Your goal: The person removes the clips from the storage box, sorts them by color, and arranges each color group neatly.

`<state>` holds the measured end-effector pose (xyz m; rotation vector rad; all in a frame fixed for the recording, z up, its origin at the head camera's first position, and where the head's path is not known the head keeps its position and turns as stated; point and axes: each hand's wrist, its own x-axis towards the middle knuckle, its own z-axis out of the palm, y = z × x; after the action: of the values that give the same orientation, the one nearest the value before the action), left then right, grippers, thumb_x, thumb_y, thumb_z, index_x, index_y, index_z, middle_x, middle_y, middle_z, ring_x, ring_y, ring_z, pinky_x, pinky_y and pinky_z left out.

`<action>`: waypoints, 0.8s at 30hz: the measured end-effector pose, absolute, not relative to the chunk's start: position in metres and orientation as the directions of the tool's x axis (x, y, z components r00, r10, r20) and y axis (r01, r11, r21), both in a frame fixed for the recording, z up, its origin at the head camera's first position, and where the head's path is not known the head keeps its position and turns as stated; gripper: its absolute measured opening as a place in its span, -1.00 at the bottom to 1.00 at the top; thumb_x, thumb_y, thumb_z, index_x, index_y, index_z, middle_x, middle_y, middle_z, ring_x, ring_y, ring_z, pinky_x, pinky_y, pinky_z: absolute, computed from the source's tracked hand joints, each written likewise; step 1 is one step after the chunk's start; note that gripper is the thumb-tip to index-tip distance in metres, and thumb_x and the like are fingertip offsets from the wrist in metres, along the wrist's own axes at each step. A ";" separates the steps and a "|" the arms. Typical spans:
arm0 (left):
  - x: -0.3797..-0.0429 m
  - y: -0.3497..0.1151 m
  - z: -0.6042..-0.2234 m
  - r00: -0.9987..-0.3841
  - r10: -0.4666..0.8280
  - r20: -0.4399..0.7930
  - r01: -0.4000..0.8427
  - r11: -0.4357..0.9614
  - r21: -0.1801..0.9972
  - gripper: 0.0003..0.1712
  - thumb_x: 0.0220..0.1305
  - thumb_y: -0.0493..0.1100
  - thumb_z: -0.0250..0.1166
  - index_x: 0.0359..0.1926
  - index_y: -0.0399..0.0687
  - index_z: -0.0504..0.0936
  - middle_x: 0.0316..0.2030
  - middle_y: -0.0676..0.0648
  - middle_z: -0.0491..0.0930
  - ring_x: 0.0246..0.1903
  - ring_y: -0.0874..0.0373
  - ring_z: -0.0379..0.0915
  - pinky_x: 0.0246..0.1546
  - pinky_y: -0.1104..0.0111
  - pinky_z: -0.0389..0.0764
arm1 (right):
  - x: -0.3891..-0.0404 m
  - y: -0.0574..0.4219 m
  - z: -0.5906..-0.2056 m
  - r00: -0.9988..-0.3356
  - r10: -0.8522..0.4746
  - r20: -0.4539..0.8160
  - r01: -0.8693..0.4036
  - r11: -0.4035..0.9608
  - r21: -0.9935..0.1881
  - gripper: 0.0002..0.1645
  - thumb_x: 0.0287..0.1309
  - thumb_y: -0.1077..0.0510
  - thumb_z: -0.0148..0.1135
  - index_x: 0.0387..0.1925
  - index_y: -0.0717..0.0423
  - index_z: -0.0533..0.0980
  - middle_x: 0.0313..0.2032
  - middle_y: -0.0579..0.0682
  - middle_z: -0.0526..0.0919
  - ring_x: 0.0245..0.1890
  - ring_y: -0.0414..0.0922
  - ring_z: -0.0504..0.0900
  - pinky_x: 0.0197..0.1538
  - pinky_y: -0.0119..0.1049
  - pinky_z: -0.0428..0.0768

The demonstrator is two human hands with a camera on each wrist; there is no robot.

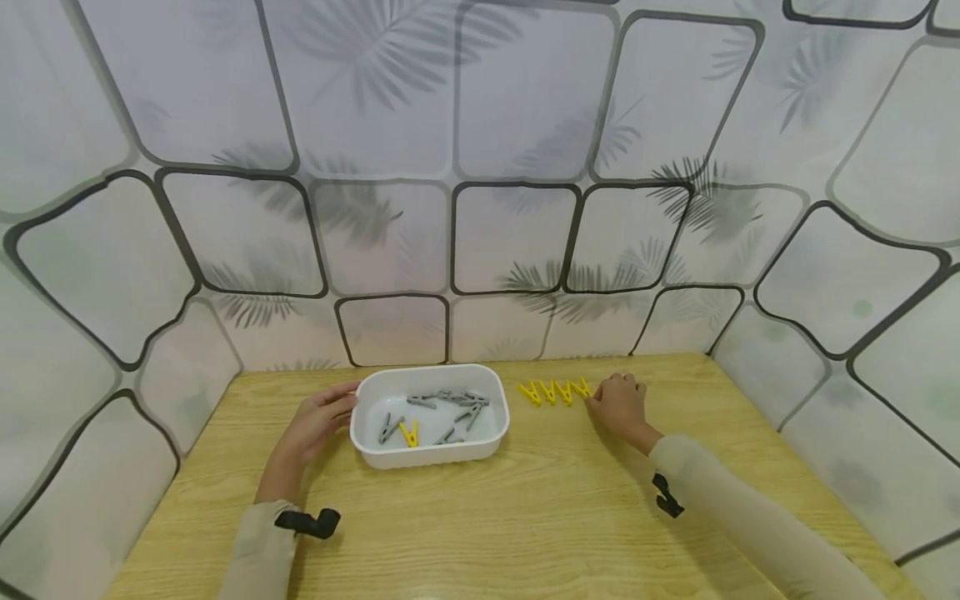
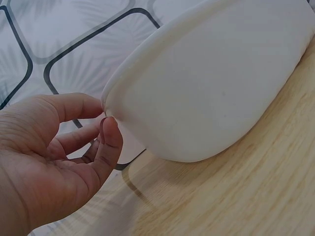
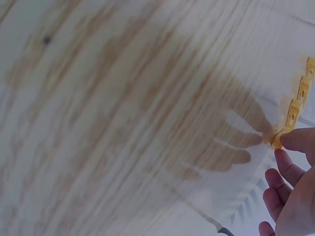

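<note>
On the table's left half stands a white plastic basin [image 1: 431, 457], holding several grey clothespins [image 1: 471, 400] and one yellow clothespin [image 1: 409, 433]. My left hand [image 1: 318, 421] is at the basin's left end, thumb and a fingertip pinching its rim, as the left wrist view shows. To the right of the basin, several yellow clothespins [image 1: 548, 392] lie in a row on the table. With thumb and forefinger my right hand [image 1: 621, 407] pinches the rightmost yellow clothespin [image 3: 279, 139], which sits at the end of that row. Its other fingers are loosely bent.
The wood-patterned table [image 1: 480, 533] reaches back to a patterned curtain [image 1: 510, 242], which also hangs along both sides. Black straps with small mounts [image 1: 307, 522] sit on both sleeved wrists.
</note>
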<state>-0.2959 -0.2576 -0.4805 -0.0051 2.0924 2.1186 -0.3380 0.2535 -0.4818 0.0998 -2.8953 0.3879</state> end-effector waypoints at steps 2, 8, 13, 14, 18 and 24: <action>-0.296 -0.258 -0.481 -0.987 0.116 -0.115 -0.117 -0.007 0.993 -0.34 0.51 -0.13 0.21 0.49 -0.33 0.28 -0.09 0.31 0.63 -0.11 0.40 0.59 -0.06 0.50 0.66 | -0.338 0.254 -0.482 -0.974 -0.035 0.226 -0.094 0.962 -0.255 -0.64 0.24 0.06 0.37 -0.61 0.16 0.63 -0.33 0.19 0.58 -0.17 0.21 0.48 0.04 0.29 0.36; -0.297 -0.255 -0.480 -0.988 0.108 -0.109 -0.111 -0.014 0.994 -0.30 0.50 -0.11 0.24 0.49 -0.36 0.26 -0.06 0.30 0.62 -0.11 0.39 0.59 -0.06 0.49 0.65 | -0.338 0.255 -0.480 -0.971 -0.040 0.238 -0.104 0.960 -0.262 -0.63 0.23 0.06 0.37 -0.62 0.16 0.62 -0.34 0.18 0.57 -0.18 0.20 0.48 0.04 0.29 0.36; -0.298 -0.255 -0.478 -0.987 0.108 -0.116 -0.119 -0.024 0.993 -0.29 0.50 -0.12 0.24 0.50 -0.36 0.24 -0.06 0.29 0.62 -0.11 0.40 0.58 -0.06 0.49 0.65 | -0.338 0.254 -0.475 -0.970 -0.051 0.239 -0.117 0.956 -0.271 -0.66 0.23 0.07 0.37 -0.58 0.19 0.63 -0.32 0.19 0.58 -0.17 0.21 0.47 0.04 0.29 0.35; -0.298 -0.255 -0.478 -0.987 0.110 -0.116 -0.120 -0.026 0.992 -0.28 0.50 -0.12 0.23 0.51 -0.35 0.23 -0.05 0.30 0.61 -0.11 0.40 0.58 -0.06 0.49 0.65 | -0.338 0.254 -0.474 -0.969 -0.053 0.239 -0.119 0.955 -0.272 -0.67 0.24 0.06 0.36 -0.55 0.20 0.64 -0.31 0.19 0.58 -0.16 0.21 0.47 0.04 0.29 0.34; -0.300 -0.255 -0.475 -0.988 0.114 -0.106 -0.110 -0.034 0.993 -0.28 0.51 -0.12 0.23 0.51 -0.36 0.22 -0.06 0.31 0.60 -0.11 0.41 0.58 -0.06 0.49 0.66 | -0.340 0.252 -0.468 -0.968 -0.057 0.243 -0.126 0.952 -0.280 -0.70 0.26 0.04 0.37 -0.41 0.22 0.68 -0.25 0.21 0.61 -0.12 0.22 0.48 0.04 0.28 0.34; -0.296 -0.255 -0.476 -0.988 0.115 -0.104 -0.108 -0.034 0.994 -0.30 0.51 -0.16 0.22 0.49 -0.42 0.22 -0.11 0.29 0.63 -0.12 0.40 0.58 -0.06 0.49 0.65 | -0.343 0.246 -0.462 -0.952 -0.081 0.294 -0.167 0.946 -0.279 -0.72 0.24 0.03 0.41 -0.36 0.20 0.69 -0.22 0.22 0.65 -0.11 0.24 0.50 0.02 0.29 0.36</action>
<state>-0.2957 -0.2546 -0.4757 0.0078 2.0686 2.1535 -0.3429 0.2462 -0.4621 0.1830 -2.8193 0.4389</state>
